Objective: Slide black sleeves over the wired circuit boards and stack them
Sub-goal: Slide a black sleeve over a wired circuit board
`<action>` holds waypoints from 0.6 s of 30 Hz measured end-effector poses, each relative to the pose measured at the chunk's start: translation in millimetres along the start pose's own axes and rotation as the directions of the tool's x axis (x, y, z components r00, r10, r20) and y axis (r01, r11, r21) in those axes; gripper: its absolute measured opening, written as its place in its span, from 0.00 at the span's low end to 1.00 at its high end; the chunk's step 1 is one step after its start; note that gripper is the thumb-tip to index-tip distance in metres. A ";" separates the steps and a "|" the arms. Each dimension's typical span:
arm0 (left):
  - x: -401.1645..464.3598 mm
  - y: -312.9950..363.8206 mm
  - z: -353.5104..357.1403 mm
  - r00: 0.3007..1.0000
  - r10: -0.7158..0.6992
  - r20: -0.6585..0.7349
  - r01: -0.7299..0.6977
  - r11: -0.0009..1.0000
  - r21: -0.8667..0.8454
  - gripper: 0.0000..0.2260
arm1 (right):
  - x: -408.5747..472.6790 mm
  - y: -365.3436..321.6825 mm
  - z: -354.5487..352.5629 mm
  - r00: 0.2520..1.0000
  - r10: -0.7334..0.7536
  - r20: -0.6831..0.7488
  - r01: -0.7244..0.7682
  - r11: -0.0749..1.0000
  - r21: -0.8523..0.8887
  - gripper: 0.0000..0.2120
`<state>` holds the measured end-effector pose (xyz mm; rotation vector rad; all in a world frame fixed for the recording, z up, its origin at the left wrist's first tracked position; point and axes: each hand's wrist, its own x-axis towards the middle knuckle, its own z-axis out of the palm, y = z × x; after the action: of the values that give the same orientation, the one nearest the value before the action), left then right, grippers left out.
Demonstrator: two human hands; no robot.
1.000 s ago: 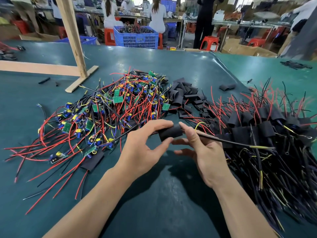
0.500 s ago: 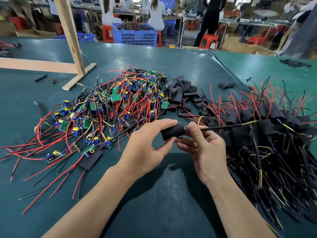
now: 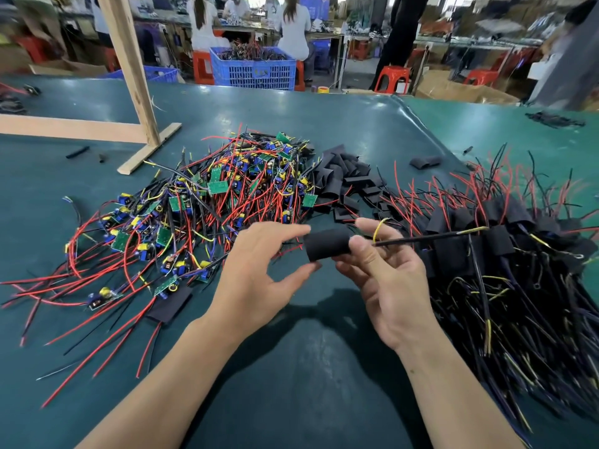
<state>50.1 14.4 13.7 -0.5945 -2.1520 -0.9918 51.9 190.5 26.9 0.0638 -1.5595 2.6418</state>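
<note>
A black sleeve (image 3: 327,244) hangs above the green table between both hands. My left hand (image 3: 259,273) pinches its left end between forefinger and thumb. My right hand (image 3: 382,277) grips its right end, where black and yellow wires (image 3: 431,236) stick out to the right. The board inside the sleeve is hidden. A pile of bare wired circuit boards (image 3: 207,202) with red wires lies to the left. Loose black sleeves (image 3: 343,179) are heaped behind the hands. A stack of sleeved boards (image 3: 505,254) spreads on the right.
A wooden frame (image 3: 133,92) stands at the back left of the table. One sleeved board (image 3: 170,306) lies near the left pile. Blue crates (image 3: 256,71), red stools and several people are beyond the table's far edge.
The sleeve has slid further left along the wires and both hands have risen a little. The wire ends now point to the right over the stack.
</note>
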 end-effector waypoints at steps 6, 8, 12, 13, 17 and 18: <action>-2.9 -10.0 2.8 0.997 0.072 0.002 -0.072 0.993 0.098 0.20 | -6.2 0.9 -0.7 0.999 0.038 0.026 -0.028 0.950 -0.310 0.04; -1.5 -11.6 3.6 0.988 0.124 -0.087 -0.109 0.981 0.163 0.19 | -5.3 0.0 -2.0 0.998 -0.049 -0.031 0.034 0.929 -0.367 0.07; -4.2 -9.4 7.8 0.973 0.122 -0.194 -0.093 0.984 0.150 0.13 | 2.0 -12.7 1.2 0.933 -0.211 -0.291 0.172 0.973 -0.155 0.05; -5.2 -8.9 8.9 0.978 0.110 -0.176 -0.088 0.988 0.127 0.13 | 6.1 -19.1 0.5 0.902 -0.213 -0.376 0.205 0.977 -0.062 0.05; -5.8 -8.1 12.2 0.986 0.094 -0.136 -0.083 0.993 0.087 0.12 | 20.2 -50.3 -13.4 0.817 -0.109 -0.566 0.300 0.919 0.256 0.05; -5.4 -8.0 12.5 0.986 0.094 -0.137 -0.083 0.993 0.089 0.11 | 21.8 -55.3 -17.7 0.835 -0.060 -0.547 0.281 0.901 0.330 0.08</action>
<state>43.6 18.8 0.0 -0.5582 -2.0138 -0.8665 34.9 233.5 68.2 -0.4402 -0.7876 2.4837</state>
